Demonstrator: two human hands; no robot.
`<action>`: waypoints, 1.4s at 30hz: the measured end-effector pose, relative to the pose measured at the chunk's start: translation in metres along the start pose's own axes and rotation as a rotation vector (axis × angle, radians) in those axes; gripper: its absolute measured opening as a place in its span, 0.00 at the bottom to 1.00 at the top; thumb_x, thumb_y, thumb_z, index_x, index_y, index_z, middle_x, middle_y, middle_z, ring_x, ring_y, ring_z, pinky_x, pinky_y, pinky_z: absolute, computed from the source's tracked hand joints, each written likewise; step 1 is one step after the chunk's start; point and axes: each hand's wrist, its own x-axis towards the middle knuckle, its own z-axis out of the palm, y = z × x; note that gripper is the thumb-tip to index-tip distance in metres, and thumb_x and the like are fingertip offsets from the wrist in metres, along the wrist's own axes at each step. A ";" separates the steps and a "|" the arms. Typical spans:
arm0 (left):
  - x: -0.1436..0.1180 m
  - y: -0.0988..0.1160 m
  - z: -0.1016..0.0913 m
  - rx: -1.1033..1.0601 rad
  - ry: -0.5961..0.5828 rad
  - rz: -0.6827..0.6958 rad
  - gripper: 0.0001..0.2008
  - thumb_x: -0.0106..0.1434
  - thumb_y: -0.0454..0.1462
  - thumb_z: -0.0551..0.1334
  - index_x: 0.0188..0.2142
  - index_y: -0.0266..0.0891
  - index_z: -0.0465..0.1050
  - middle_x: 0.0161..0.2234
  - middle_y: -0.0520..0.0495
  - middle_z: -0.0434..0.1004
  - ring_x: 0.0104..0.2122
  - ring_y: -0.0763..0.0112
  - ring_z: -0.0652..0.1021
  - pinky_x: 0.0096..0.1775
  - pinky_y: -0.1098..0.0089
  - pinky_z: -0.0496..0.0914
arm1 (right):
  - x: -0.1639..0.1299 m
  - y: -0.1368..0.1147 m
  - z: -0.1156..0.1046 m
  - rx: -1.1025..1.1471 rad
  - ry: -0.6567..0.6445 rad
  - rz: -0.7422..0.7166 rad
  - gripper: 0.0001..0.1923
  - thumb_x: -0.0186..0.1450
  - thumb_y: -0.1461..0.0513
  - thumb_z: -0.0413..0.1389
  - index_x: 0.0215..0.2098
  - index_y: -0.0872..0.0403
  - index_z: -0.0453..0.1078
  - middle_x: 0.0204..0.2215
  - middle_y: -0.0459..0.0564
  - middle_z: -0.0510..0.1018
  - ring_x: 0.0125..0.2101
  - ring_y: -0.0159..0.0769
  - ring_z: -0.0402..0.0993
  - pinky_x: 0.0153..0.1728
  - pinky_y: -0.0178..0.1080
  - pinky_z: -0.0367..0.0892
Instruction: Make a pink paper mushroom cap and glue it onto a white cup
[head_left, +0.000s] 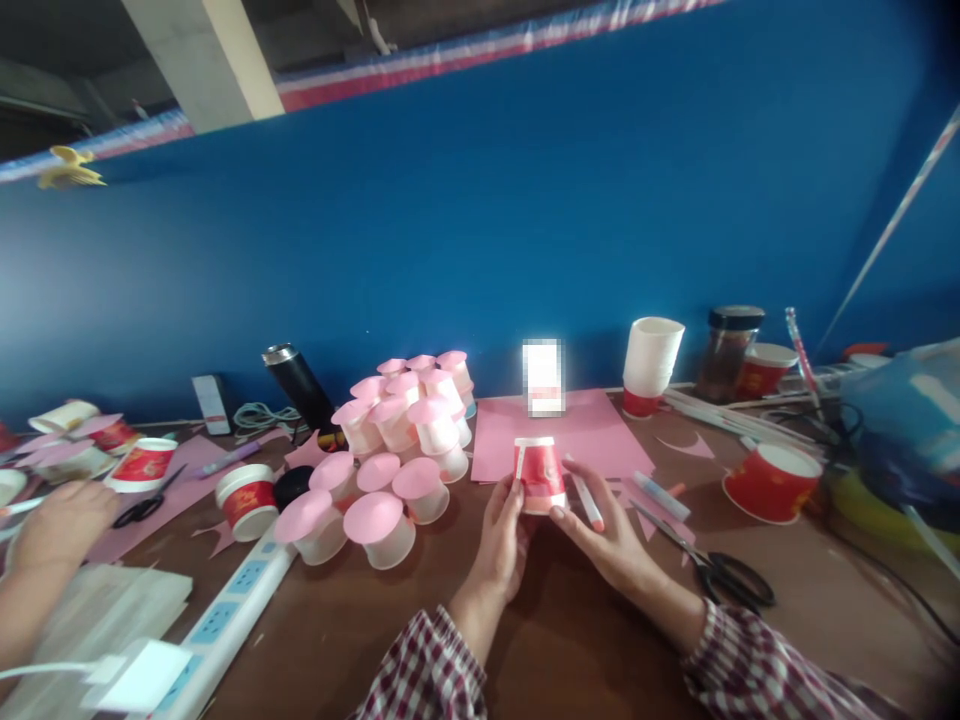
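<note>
A red and white paper cup [538, 476] is upside down, its narrow end up, just above the table in front of me. My left hand [504, 535] closes on its left side, fingers curled beneath. On the other side, my right hand [611, 530] has its thumb tip at the cup's lower right edge. A white marker [589, 502] with an orange-red end lies tucked in that same hand, between thumb and fingers. Behind the cup are sheets of pink paper [592, 430]. To the left stand several white cups topped with pink paper discs [375, 517].
Scissors [731, 580] and a pale blue marker [661, 496] lie right of my hands, near a red cup [772, 482]. Stacked cups [652, 360] stand behind. At left are a power strip [232, 600], a black flask [300, 390] and another person's hand [67, 530].
</note>
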 end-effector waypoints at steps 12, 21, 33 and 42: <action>0.004 0.006 0.000 -0.158 -0.128 -0.187 0.25 0.62 0.49 0.55 0.49 0.31 0.71 0.49 0.34 0.73 0.52 0.52 0.70 0.55 0.55 0.61 | 0.001 0.009 -0.001 -0.051 0.027 -0.087 0.28 0.61 0.54 0.56 0.57 0.48 0.54 0.55 0.53 0.65 0.55 0.46 0.61 0.54 0.48 0.61; 0.006 0.008 0.000 -0.232 -0.149 -0.216 0.25 0.63 0.48 0.53 0.47 0.29 0.71 0.48 0.33 0.74 0.53 0.51 0.69 0.54 0.55 0.61 | 0.002 0.006 0.000 0.008 0.015 -0.081 0.26 0.62 0.56 0.54 0.56 0.48 0.54 0.49 0.52 0.69 0.49 0.43 0.68 0.51 0.47 0.64; 0.006 0.012 0.003 -0.228 -0.193 -0.225 0.26 0.64 0.49 0.52 0.49 0.29 0.70 0.49 0.34 0.73 0.53 0.52 0.69 0.54 0.56 0.62 | 0.005 0.008 0.000 -0.024 0.062 -0.109 0.26 0.61 0.57 0.56 0.56 0.49 0.57 0.51 0.52 0.69 0.52 0.45 0.66 0.52 0.47 0.65; 0.007 0.013 -0.003 -0.170 -0.125 -0.195 0.26 0.63 0.49 0.53 0.47 0.28 0.71 0.45 0.33 0.76 0.50 0.54 0.73 0.52 0.58 0.64 | 0.002 0.002 -0.001 0.015 0.049 -0.104 0.26 0.60 0.56 0.57 0.55 0.49 0.58 0.49 0.53 0.70 0.48 0.43 0.69 0.50 0.47 0.67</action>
